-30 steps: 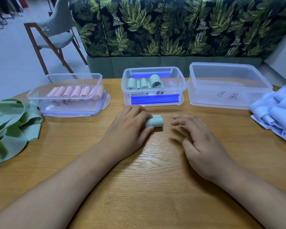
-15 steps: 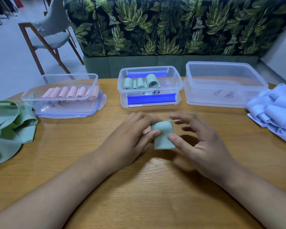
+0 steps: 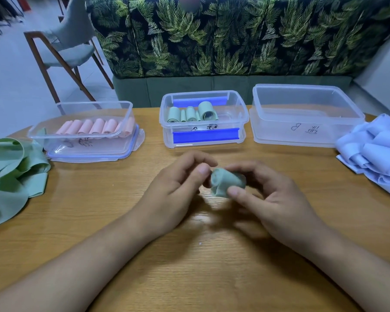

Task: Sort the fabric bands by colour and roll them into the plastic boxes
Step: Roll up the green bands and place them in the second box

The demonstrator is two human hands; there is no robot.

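Just beyond both hands sits the middle box (image 3: pixel 204 140) of green rolls. Between them the right hand (image 3: pixel 273 199) pinches the new green roll (image 3: pixel 226 182), and the left hand (image 3: pixel 178 188) nips its end with thumb and curled fingers. Slacken either pinch and I reckon the springy band uncoils; its long axis runs hand to hand, coiled end facing left.

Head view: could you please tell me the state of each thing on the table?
green roll, rolled, held by both hands.
left hand, pinching it.
right hand, gripping it.
left box, open, holds pink rolls.
middle box, open, holds green rolls.
right box, open, empty.
green bands, loose, unrolled.
blue bands, loose heap.
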